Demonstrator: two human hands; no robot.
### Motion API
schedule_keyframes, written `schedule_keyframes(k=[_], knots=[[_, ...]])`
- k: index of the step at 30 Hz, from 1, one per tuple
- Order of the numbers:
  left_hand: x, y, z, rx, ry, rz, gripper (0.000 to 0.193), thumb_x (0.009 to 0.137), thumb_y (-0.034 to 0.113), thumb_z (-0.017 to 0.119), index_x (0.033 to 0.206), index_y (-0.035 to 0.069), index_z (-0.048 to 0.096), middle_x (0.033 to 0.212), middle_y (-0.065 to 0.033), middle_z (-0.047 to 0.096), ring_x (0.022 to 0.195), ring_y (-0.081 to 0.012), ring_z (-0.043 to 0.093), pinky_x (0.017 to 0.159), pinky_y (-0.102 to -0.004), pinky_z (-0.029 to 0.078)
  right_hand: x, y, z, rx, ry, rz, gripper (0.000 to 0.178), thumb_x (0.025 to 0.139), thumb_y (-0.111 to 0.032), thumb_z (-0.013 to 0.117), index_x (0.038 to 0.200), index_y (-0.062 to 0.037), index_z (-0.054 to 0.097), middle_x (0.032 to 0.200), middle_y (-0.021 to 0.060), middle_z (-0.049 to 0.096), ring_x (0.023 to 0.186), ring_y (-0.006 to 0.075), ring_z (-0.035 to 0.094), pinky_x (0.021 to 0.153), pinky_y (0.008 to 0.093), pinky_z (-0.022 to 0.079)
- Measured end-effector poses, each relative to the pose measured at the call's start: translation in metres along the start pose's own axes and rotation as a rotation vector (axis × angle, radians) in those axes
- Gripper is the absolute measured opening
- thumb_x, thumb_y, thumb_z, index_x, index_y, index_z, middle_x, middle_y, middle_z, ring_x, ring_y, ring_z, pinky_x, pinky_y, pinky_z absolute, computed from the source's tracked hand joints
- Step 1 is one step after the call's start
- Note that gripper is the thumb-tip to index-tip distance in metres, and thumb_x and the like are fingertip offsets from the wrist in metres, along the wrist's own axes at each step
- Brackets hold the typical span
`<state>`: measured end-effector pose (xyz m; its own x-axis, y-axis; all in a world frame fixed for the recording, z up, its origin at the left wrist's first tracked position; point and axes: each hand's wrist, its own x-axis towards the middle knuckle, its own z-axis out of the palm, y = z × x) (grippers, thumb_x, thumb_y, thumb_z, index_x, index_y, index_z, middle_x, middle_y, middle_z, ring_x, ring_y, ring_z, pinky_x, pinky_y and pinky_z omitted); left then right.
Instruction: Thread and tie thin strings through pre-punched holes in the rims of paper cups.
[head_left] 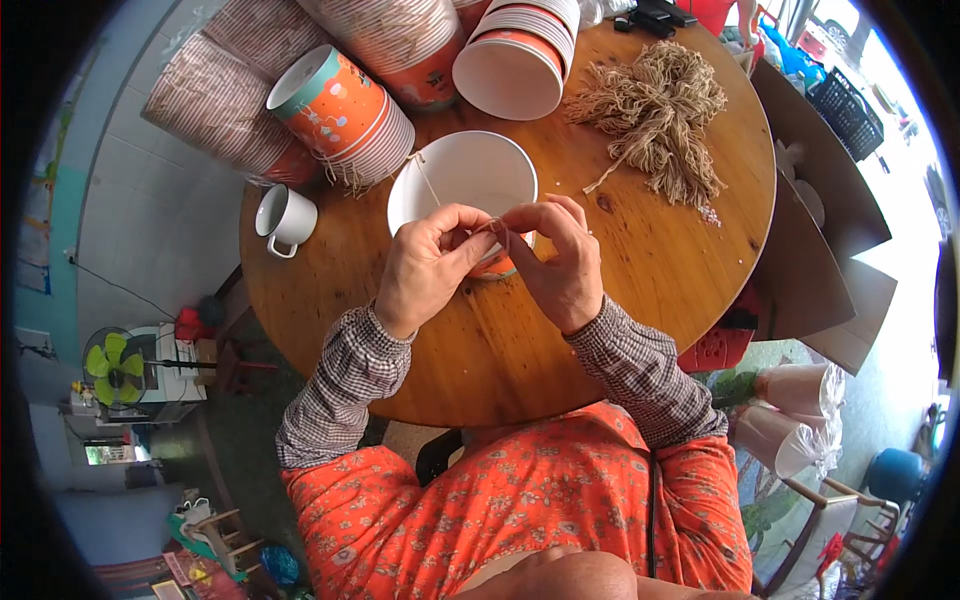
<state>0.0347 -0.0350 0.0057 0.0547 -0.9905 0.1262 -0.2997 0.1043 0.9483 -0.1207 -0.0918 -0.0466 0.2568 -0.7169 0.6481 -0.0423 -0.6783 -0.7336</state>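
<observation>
A paper bucket (465,165) with a white inside and an orange outside stands on the table before me, its mouth tilted towards me. From its left rim a thin tan string (428,180) runs across the opening to my fingers. My left hand (425,265) pinches the string between thumb and forefinger over the bucket's near side. Close against it, my right hand (560,260) also pinches the string, which makes a small loop between the fingertips. Both hands hide part of the bucket's near wall.
The round wooden table (640,290) carries a bundle of tan strings (660,120) at the back right. Stacked buckets (345,120) and more nested buckets (510,75) stand at the back. A white enamel mug (290,218) is at the left edge. Cardboard boxes (800,250) stand right of the table.
</observation>
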Motion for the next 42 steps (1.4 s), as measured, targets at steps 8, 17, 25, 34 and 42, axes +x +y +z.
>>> schedule_keyframes(k=[8, 17, 25, 34, 42], knots=[[0.0, 0.003, -0.002, 0.116, -0.01, -0.018, 0.016, 0.092, 0.01, 0.063, 0.1, -0.004, 0.063, 0.084, -0.0033, 0.067, 0.075, -0.0064, 0.063, 0.067, -0.0212, 0.052, 0.0, -0.001, -0.003, 0.026, -0.024, -0.002, 0.017, 0.079, -0.004, 0.068, 0.095, -0.0079, 0.062, 0.082, 0.0018, 0.066, 0.082, 0.0202, 0.063, 0.095, 0.039, 0.04], [0.004, 0.011, -0.01, 0.106, -0.079, -0.036, 0.014, 0.092, 0.011, 0.062, 0.096, -0.002, 0.063, 0.083, -0.0008, 0.065, 0.076, -0.0047, 0.059, 0.067, -0.0201, 0.049, 0.009, 0.003, -0.01, 0.03, -0.065, -0.134, 0.02, 0.081, -0.004, 0.067, 0.1, -0.0101, 0.067, 0.087, 0.0047, 0.069, 0.084, 0.0207, 0.065, 0.09, 0.0378, 0.045], [0.006, 0.008, -0.012, 0.076, -0.155, -0.079, 0.015, 0.092, 0.013, 0.062, 0.095, -0.001, 0.063, 0.087, -0.0011, 0.065, 0.081, -0.0052, 0.059, 0.074, -0.0226, 0.05, 0.026, 0.0, -0.018, -0.085, -0.065, -0.127, 0.012, 0.08, -0.008, 0.068, 0.092, -0.0069, 0.065, 0.086, 0.006, 0.069, 0.08, 0.0266, 0.064, 0.078, 0.0344, 0.05], [0.007, 0.006, -0.01, -0.02, -0.183, -0.128, 0.02, 0.092, 0.016, 0.064, 0.1, -0.002, 0.065, 0.088, -0.0017, 0.066, 0.082, -0.0061, 0.06, 0.074, -0.0235, 0.051, 0.037, -0.011, -0.02, -0.035, -0.059, -0.079, 0.01, 0.082, -0.006, 0.069, 0.092, -0.0042, 0.066, 0.087, 0.0068, 0.069, 0.082, 0.0221, 0.065, 0.074, 0.0326, 0.051], [0.007, 0.008, -0.011, 0.523, -0.037, 0.215, 0.019, 0.093, 0.016, 0.063, 0.092, -0.003, 0.065, 0.077, -0.0009, 0.066, 0.073, -0.0088, 0.061, 0.065, -0.0257, 0.05, 0.034, -0.004, -0.02, -0.055, -0.079, -0.042, 0.011, 0.082, -0.005, 0.069, 0.092, -0.0037, 0.066, 0.088, 0.0082, 0.069, 0.082, 0.0228, 0.065, 0.073, 0.0326, 0.052]])
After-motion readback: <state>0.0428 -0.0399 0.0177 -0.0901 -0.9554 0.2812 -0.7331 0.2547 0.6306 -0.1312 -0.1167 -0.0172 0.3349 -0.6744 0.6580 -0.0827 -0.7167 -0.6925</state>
